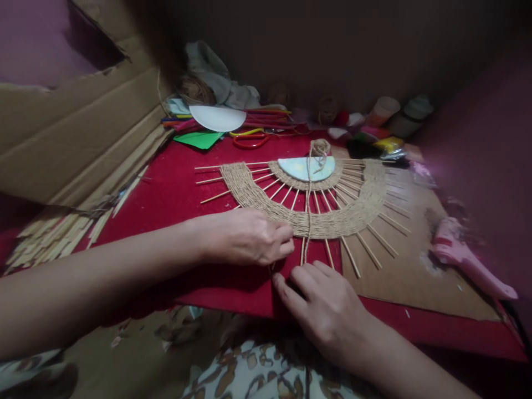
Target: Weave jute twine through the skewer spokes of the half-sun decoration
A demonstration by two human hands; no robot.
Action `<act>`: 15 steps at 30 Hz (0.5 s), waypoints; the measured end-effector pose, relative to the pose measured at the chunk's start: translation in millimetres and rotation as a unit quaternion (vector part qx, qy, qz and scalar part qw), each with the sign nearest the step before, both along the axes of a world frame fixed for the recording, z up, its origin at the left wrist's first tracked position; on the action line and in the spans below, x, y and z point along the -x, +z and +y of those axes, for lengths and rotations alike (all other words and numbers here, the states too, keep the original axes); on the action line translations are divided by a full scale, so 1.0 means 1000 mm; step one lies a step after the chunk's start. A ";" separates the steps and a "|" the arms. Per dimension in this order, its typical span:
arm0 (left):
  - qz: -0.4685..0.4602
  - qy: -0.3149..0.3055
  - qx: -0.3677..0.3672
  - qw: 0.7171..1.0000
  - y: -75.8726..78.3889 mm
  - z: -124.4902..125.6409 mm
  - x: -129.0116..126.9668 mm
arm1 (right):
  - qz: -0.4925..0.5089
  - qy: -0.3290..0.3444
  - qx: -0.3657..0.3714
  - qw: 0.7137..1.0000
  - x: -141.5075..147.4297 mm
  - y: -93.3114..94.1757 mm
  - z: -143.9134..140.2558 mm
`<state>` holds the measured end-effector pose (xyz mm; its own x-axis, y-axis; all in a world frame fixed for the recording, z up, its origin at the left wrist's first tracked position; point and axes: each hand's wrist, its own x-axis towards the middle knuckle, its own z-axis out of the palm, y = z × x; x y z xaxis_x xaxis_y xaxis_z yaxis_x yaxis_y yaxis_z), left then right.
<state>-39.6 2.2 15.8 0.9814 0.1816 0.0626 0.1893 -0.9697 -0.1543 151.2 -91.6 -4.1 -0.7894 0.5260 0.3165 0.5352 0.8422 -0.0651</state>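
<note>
A half-round woven fan shape of jute twine on thin wooden sticks lies flat before me. At its centre sits a pale blue half-disc. My left hand is closed at the lower edge of the woven band, its fingertips curled over a bit of twine. A loose strand of twine runs from a small twine ball across the half-disc and band. It reaches down to my right hand, whose bent fingers close on it below the band. The exact pinch of each hand is partly hidden.
Red cloth covers the table, with a cardboard sheet on the right. A pink glue gun lies there. Scissors, green paper and a white half-disc lie behind. Sticks are bundled left by upright cardboard.
</note>
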 end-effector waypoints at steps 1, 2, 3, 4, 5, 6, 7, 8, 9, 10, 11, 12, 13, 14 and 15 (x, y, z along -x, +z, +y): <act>-0.001 0.000 0.003 1.000 -0.001 0.000 0.001 | -0.007 -0.001 -0.001 1.000 -0.001 0.001 0.000; -0.001 0.001 0.005 1.000 -0.001 0.001 0.002 | -0.011 -0.002 -0.003 1.000 -0.001 0.001 0.001; 0.001 0.002 0.005 1.000 -0.002 0.001 0.004 | -0.012 -0.005 -0.008 1.000 -0.002 0.002 0.002; 0.005 0.004 0.004 1.000 -0.003 0.001 0.005 | -0.012 -0.009 -0.012 1.000 -0.003 0.002 0.003; 0.011 0.008 0.005 1.000 -0.003 0.002 0.005 | -0.008 -0.013 -0.017 1.000 -0.004 0.003 0.004; 0.018 0.012 0.009 1.000 -0.003 0.002 0.006 | -0.003 -0.019 -0.021 1.000 -0.005 0.004 0.005; 0.022 0.017 0.015 0.999 -0.003 0.003 0.006 | 0.002 -0.025 -0.023 0.999 -0.006 0.005 0.007; 0.023 0.021 0.023 0.999 -0.003 0.003 0.007 | 0.011 -0.032 -0.021 0.999 -0.007 0.007 0.009; 0.020 0.023 0.031 0.999 -0.002 0.004 0.007 | 0.022 -0.039 -0.015 0.999 -0.009 0.008 0.010; 0.015 0.024 0.039 0.999 -0.002 0.005 0.007 | 0.034 -0.044 -0.001 0.998 -0.010 0.010 0.012; 0.011 0.026 0.047 0.998 -0.001 0.006 0.007 | 0.046 -0.051 0.016 0.998 -0.011 0.011 0.014; 0.007 0.030 0.055 0.998 -0.001 0.007 0.008 | 0.055 -0.059 0.035 0.996 -0.013 0.012 0.017; 0.004 0.038 0.063 0.997 -0.001 0.008 0.008 | 0.062 -0.069 0.048 0.995 -0.015 0.013 0.019; -0.002 0.047 0.069 0.997 -0.001 0.009 0.009 | 0.064 -0.080 0.052 0.993 -0.017 0.013 0.022; -0.011 0.058 0.073 0.996 -0.001 0.009 0.009 | 0.061 -0.095 0.043 0.993 -0.020 0.012 0.025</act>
<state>-49.1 11.7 14.4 0.9521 0.3021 0.0481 0.3028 -0.9530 -0.0071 171.2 -66.2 8.4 -0.6320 0.6909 0.3510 0.6670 0.7155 -0.2077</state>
